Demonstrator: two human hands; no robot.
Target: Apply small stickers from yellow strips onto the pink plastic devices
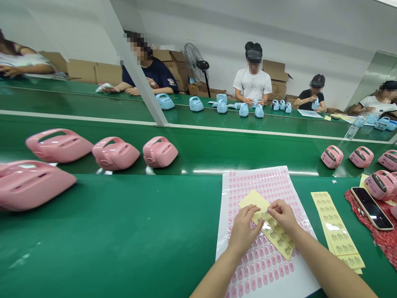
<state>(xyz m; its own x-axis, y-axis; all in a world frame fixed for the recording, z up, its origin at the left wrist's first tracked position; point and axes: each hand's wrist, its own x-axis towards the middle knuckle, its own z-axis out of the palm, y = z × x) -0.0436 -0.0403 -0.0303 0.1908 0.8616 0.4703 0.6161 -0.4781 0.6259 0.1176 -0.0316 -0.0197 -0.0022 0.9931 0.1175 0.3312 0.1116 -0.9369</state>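
A yellow strip of labels [273, 225] lies slantwise on a white sheet [245, 182] covered with rows of small pink oval stickers. My left hand [243, 229] rests on the strip's near side, fingertips pressing it down. My right hand [283, 215] pinches at a small label near the strip's middle, thumb and forefinger together. Both forearms reach in from the bottom edge.
More yellow label strips [336, 229] lie to the right, beside a phone [371, 208] on red cloth. Pink plastic housings [114, 153] sit at left and right [331, 156] on the green belt [124, 231]. Several people work with blue housings [196, 104] across the far table.
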